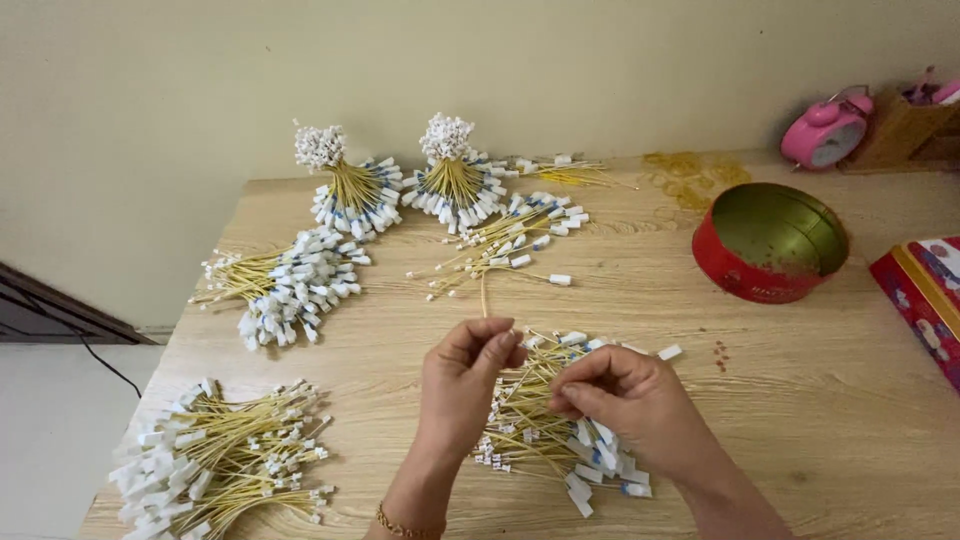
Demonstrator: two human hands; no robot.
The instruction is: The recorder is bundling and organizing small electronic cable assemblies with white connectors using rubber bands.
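Note:
My left hand (462,385) pinches one thin yellow wire (484,297) that sticks up past its fingertips. My right hand (628,392) rests, fingers curled, on a loose pile of yellow wires with white end plugs (535,420) and grips some of them. Both hands hover over this pile near the table's front middle. A gold bracelet (400,523) circles my left wrist.
More wire bundles lie around: front left (215,455), middle left (285,285), two tied upright bunches at the back (350,185) (455,175), loose wires (510,245). A round red tin (768,243), a red box (925,300) and a pink alarm clock (825,130) stand at the right.

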